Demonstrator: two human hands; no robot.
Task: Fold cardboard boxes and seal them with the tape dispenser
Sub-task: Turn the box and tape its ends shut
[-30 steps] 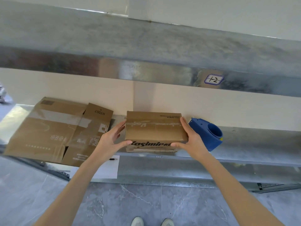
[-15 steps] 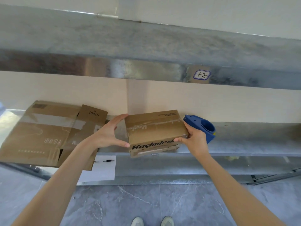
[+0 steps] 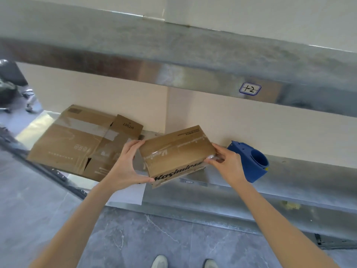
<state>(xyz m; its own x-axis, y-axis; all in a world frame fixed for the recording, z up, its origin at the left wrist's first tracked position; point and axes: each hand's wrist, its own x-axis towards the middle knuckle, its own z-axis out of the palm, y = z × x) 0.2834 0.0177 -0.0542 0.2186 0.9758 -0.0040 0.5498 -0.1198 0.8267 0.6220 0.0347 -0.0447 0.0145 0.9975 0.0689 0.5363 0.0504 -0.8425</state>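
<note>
Head view, the only one. Both hands are carrying the small box [image 3: 177, 153], closed up w/ clear tape [image 3: 160, 151] running across its top, printed side facing the person. The left hand [image 3: 125, 167] is clasping the box's L end: fingers reaching round the far corner, thumb hooking under the near one. The right hand [image 3: 228, 163] is pinching the box's R end, fingers curling over the near corner. One hand per end is prob. for control while the box is up off its support. The box is tilting, near L corner dipping lowest, and overhanging the front lip of the metal shelf [image 3: 289, 176]. Can't tell if its far edge is touching the shelf.

The blue tape dispenser [image 3: 251, 163] is sitting on the shelf just R of the box, right behind the right hand, prob. parked close for the next seal. The flattened cardboard [image 3: 81, 144] is lying L of the box, likely waiting to be folded. A white sheet [image 3: 127, 196] is showing below the box's L end. Above the box, an upper shelf [image 3: 173, 45] is carrying a label [image 3: 250, 88] reading approx. "1-2". Below the box, shoe tips [image 3: 159, 262] are showing on the grey floor [image 3: 135, 238].

This box is looking done, so setting it aside is prob. next.
</note>
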